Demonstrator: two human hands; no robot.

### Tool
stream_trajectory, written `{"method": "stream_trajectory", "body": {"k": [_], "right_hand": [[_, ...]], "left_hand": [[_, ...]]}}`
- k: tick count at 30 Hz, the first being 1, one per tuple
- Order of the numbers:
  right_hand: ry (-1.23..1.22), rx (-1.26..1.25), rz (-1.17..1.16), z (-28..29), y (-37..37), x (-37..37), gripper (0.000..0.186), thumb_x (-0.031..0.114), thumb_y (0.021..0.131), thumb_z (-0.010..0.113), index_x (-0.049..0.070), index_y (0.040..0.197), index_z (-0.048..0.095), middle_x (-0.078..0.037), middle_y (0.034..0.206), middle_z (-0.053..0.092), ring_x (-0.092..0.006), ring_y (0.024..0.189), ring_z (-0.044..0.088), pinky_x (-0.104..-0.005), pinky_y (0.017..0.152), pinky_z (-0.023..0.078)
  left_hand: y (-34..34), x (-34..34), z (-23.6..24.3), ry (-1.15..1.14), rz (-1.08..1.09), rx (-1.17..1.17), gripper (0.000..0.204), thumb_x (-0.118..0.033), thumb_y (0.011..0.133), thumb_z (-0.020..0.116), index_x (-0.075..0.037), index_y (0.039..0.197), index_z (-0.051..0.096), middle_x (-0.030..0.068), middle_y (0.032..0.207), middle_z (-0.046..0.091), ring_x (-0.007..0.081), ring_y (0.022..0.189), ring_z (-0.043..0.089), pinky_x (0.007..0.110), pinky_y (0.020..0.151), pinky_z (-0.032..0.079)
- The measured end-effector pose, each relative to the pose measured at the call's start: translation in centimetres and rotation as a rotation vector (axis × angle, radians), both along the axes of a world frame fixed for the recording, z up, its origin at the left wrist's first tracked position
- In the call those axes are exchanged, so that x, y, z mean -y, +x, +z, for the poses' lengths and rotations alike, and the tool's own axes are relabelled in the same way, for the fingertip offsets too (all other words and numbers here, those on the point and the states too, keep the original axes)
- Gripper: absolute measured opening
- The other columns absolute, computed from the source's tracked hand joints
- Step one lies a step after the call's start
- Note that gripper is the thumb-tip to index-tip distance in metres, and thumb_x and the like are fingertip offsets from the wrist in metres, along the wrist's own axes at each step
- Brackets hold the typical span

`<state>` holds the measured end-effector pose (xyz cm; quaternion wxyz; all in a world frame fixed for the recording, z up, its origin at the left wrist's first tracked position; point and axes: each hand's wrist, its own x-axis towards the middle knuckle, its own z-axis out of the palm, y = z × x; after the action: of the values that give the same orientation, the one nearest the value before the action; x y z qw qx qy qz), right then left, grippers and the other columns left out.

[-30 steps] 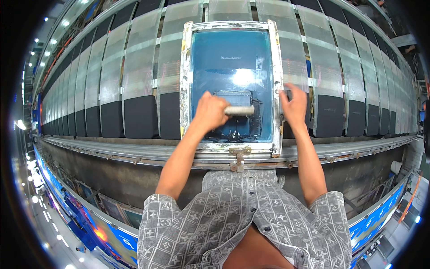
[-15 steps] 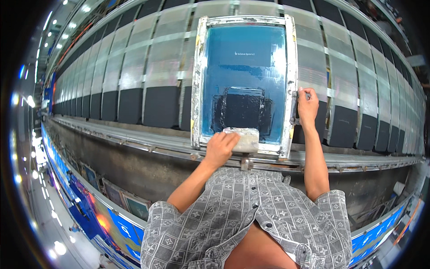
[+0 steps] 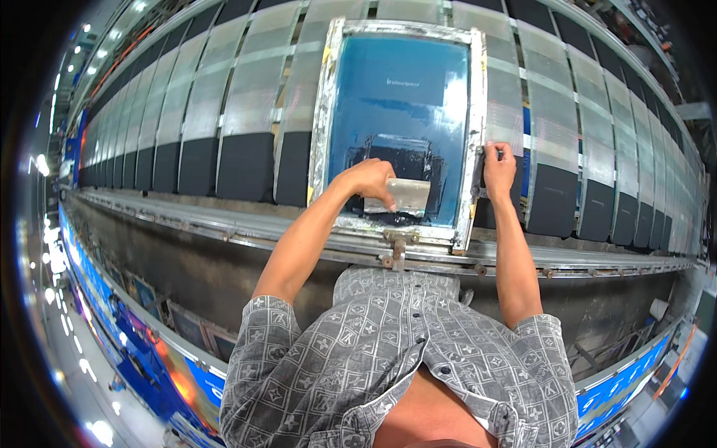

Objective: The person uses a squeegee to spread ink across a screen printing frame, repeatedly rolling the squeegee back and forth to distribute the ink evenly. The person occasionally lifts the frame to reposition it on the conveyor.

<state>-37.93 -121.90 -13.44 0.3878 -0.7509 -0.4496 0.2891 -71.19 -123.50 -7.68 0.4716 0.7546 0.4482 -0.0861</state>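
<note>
A screen-printing frame (image 3: 325,112) with a white, stained rim and blue mesh (image 3: 403,104) lies over the rail of pallets. My left hand (image 3: 367,181) is closed on a pale squeegee (image 3: 409,196) in the mesh's lower part, above a smear of dark ink (image 3: 396,218). My right hand (image 3: 499,166) has curled fingers at the frame's right edge, beside a dark fitting; what they grip is hard to make out.
Rows of glass-like pallets (image 3: 246,89) with dark fabric pieces (image 3: 246,164) run to both sides. A metal rail (image 3: 284,243) with a bracket crosses below the frame, in front of my body. Stacked frames and lit blue panels stand lower at the sides.
Since half a second ago my left hand and the squeegee have moved up from the frame's bottom bar onto the inked mesh. My right hand stays at the right edge.
</note>
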Motion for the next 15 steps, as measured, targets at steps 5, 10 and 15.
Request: {"method": "stream_trajectory", "body": {"k": [5,10,15], "right_hand": [[-0.069,0.158,0.064,-0.5,0.1,-0.7,0.026,0.032,0.097,0.069,0.007,0.1,0.068,-0.021,0.085,0.07,-0.036,0.081,0.069,-0.0453,0.075,0.051],[0.245,0.409,0.428,4.7,-3.3,-2.6,0.036,0.038,0.093,0.075,0.009,0.115,0.072,-0.019,0.123,0.07,-0.0375,0.119,0.062,-0.0477,0.102,0.048],[0.009,0.553,1.0,9.0,-11.1,-5.7,0.032,0.039,0.084,0.081,0.009,0.093,0.075,-0.015,0.091,0.074,-0.0354,0.095,0.07,-0.0458,0.091,0.05]], "left_hand": [[-1.4,-3.0,3.3,-0.043,0.031,0.043,0.047,-0.039,0.063,0.095,-0.006,0.094,0.081,0.0155,0.082,0.077,0.0323,0.078,0.073,0.043,0.07,0.053],[-0.8,-5.1,3.0,0.437,0.158,-0.043,0.034,-0.035,0.072,0.089,-0.015,0.099,0.081,0.0144,0.088,0.076,0.0377,0.087,0.072,0.049,0.078,0.056],[0.1,-7.6,1.9,0.559,0.173,-0.084,0.03,-0.031,0.071,0.088,-0.015,0.095,0.081,0.0123,0.09,0.076,0.0368,0.087,0.072,0.048,0.077,0.057]]}}
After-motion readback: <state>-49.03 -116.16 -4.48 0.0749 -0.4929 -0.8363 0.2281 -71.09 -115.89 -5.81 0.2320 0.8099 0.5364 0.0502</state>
